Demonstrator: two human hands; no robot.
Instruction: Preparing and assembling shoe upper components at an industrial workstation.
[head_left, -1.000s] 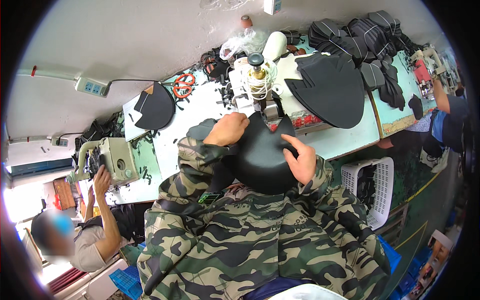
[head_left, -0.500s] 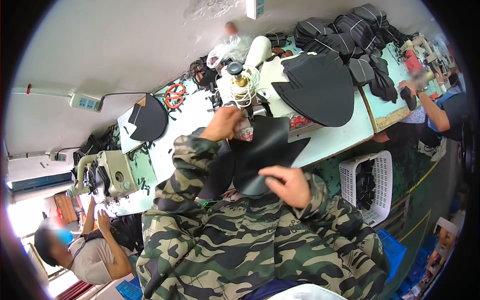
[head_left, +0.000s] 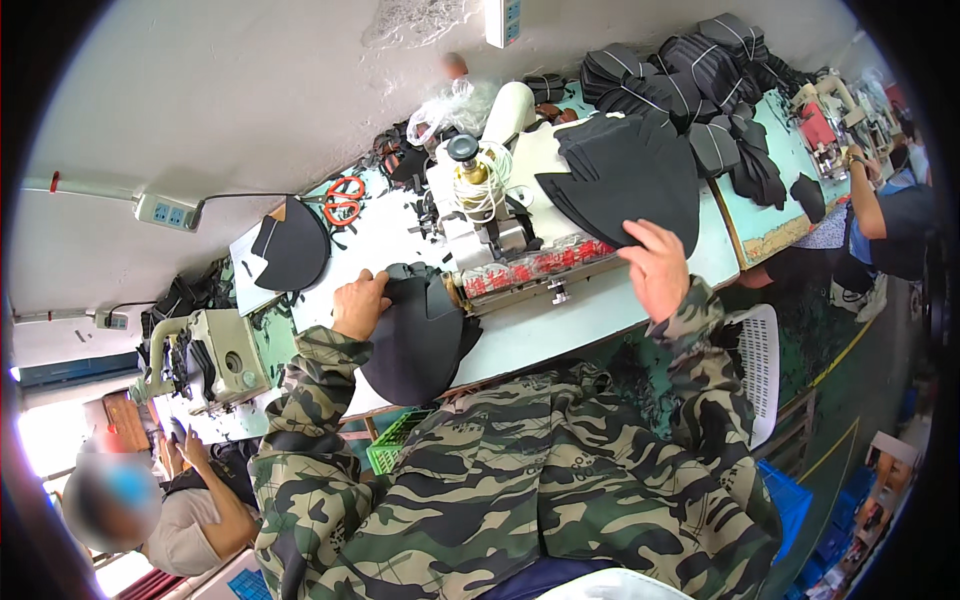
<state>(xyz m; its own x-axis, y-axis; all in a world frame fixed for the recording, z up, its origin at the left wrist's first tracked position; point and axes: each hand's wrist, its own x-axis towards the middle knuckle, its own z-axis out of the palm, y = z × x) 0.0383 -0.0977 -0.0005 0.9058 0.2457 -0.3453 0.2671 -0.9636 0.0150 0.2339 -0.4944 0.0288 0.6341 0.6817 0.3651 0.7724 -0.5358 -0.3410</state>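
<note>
Left of the machine [head_left: 540, 265], a pile of black, round-edged sheet pieces [head_left: 412, 345] lies on the pale table and overhangs its front edge. My left hand [head_left: 360, 305] is at the pile's upper left edge, fingers bent and closed on the top piece's border. On the machine's right, a fanned stack of similar black pieces [head_left: 640, 175] with notched ends rests on its pale top. My right hand [head_left: 657, 272] reaches the near edge of that stack, fingers stretched and apart, fingertips at the rim. The machine carries a black knob [head_left: 463, 148] and a coil of white cord.
Orange-handled scissors [head_left: 345, 203] and another black piece [head_left: 297, 245] lie farther left. Bundled black pieces [head_left: 690, 85] are heaped at the back right. Below the table stand a white basket [head_left: 765, 360] and a green crate [head_left: 395, 448]. People work at both sides.
The black piece in front of the machine has gone left onto the pile, along with my left hand. My right hand has moved right and up to the other stack.
</note>
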